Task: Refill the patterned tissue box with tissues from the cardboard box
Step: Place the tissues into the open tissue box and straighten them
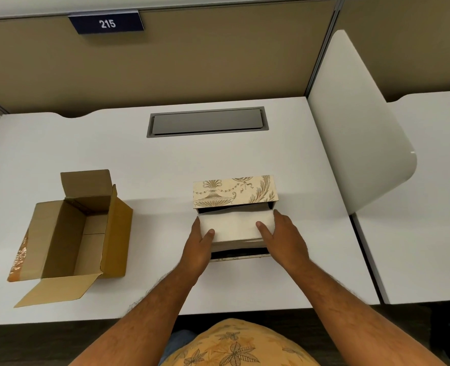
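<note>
Fingers (210, 233) around soft white rectangular tissues (235, 225), patterned tissue box (233, 190).

The fingers (279, 216) of both hands vanish behind the tissue stack (235, 225), which hides the patterned tissue box (234, 191) interior beneath.

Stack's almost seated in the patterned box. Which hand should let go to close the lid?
Right. The right hand grips the tissue stack just below the raised patterned lid's right corner; the left hand sits lower and can steady the stack.
</note>
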Motion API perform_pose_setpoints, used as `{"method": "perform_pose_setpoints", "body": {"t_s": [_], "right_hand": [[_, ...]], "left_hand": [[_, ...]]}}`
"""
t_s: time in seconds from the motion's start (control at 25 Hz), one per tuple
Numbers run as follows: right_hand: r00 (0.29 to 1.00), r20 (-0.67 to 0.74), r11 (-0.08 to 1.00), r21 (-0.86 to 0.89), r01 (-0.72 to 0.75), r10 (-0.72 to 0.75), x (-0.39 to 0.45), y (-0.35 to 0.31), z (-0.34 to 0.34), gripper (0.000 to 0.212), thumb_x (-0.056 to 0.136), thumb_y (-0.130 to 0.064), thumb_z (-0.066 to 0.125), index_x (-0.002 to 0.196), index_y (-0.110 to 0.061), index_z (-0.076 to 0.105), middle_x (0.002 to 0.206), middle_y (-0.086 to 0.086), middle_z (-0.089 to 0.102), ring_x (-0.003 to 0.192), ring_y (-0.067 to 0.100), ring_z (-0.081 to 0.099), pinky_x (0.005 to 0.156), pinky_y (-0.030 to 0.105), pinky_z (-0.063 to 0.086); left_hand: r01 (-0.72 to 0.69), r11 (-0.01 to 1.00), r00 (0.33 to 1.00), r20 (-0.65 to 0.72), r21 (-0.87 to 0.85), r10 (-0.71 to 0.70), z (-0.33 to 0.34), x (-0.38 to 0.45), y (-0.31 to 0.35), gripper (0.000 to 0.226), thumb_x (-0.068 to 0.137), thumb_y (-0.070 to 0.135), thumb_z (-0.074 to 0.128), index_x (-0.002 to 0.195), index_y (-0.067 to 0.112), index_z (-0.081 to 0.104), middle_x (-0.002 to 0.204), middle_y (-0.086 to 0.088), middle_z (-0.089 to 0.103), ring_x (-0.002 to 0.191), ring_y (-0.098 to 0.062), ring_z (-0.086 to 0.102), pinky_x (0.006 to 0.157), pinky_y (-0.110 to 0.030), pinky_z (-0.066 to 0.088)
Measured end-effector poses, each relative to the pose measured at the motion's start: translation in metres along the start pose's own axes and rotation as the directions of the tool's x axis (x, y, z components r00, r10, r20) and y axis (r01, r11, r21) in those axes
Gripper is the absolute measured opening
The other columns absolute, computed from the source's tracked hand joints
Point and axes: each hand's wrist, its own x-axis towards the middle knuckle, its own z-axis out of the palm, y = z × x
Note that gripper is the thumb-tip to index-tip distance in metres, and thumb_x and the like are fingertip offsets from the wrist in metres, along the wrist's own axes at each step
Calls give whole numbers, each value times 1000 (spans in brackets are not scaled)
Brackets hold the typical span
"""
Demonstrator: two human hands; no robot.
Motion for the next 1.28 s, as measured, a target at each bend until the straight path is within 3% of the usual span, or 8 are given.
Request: {"method": "perform_pose_setpoints", "body": {"t_s": [0.2,0.32,0.4,0.56,0.8,0.96,1.12,1.28], "right_hand": [[992,-130,998,56,14,-7,-2,5,-3,74,96,-60,61,156,-18,44,155,6,49,139,28,51,104,44,52],[915,-227,937,-182,298,-335,0,9,-16,62,88,-55,74,138,-21,61,133,-2,60,116,23,60,85,40,60],[856,-28,817,-314,483,-517,2,4,-26,69,83,-62,74,140,-26,60,139,-10,59,111,18,65,80,35,59],[797,329,630,-489,603,-507,15,-15,-36,110,70,-75,76,161,-30,33,163,-14,39,120,18,66,79,35,57],[762,403,474,-608,637,-507,31,-25,-27,112,74,-63,81,163,-25,24,156,0,45,103,24,70,67,36,59],[733,326,463,-607,646,-597,29,-17,-21,94,83,-52,79,159,-21,35,147,-1,53,92,23,70,63,37,60],[743,274,551,-528,647,-610,25,-6,-23,89,87,-61,72,160,-24,38,158,-7,50,107,20,72,71,35,61],[759,-264,803,-229,550,-595,15,-1,-35,41,94,-54,69,121,-24,71,116,-7,75,90,13,71,68,34,60]], "left_hand": [[30,999,999,-40,-43,-32,-3,2,3,64,107,36,53,165,28,27,166,4,38,147,-21,42,118,-39,39],[47,996,996,-77,-79,-53,-9,-1,3,66,105,32,58,164,25,28,167,1,37,151,-22,39,102,-31,40],[39,996,996,-80,-75,-45,-11,-3,2,63,105,29,59,162,24,33,164,2,41,148,-21,42,99,-30,39],[40,999,998,-49,-36,-42,-11,-6,-4,51,107,24,55,156,24,41,154,1,52,127,-17,53,96,-30,44],[43,999,999,-29,-1,-43,-10,-9,-7,48,109,19,48,156,25,41,149,0,54,122,-18,54,97,-31,47],[39,999,999,-16,-26,-39,-9,-12,-2,48,110,21,45,158,24,39,144,6,53,123,-15,52,98,-29,43],[39,998,999,-26,-56,-40,-9,-11,-2,50,110,29,48,159,25,39,157,1,49,133,-19,51,102,-29,42],[18,985,978,-203,-171,-53,-21,2,9,54,108,41,50,158,22,42,160,0,46,146,-23,44,108,-33,40]]}}
